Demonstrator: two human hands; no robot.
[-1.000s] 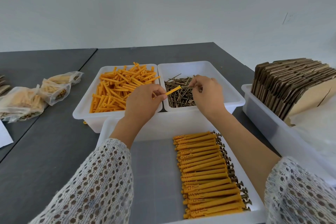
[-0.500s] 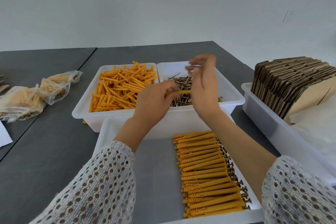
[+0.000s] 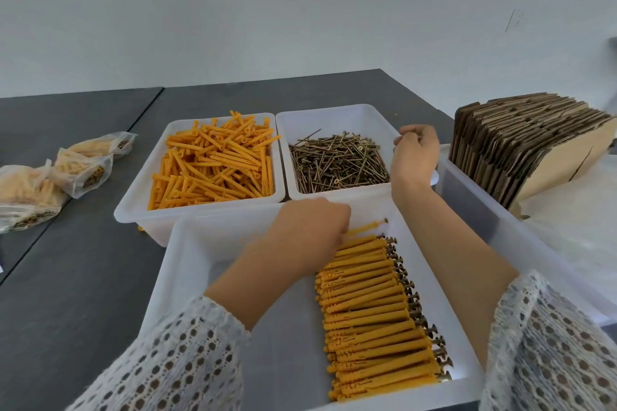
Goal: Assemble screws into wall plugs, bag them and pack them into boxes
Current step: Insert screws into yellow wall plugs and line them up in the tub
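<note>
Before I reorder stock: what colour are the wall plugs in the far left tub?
Orange, seen clearly in the head view: the wall plugs lie loose in the white tub.

Left hand's (image 3: 309, 233) fingertips hidden; bags (image 3: 30, 197) edge-cropped.

We saw loose orange wall plugs (image 3: 213, 162) heaped in one white tub, brown screws (image 3: 337, 162) in the next, and assembled plugs (image 3: 367, 310) rowed flat in the near tray.
</note>
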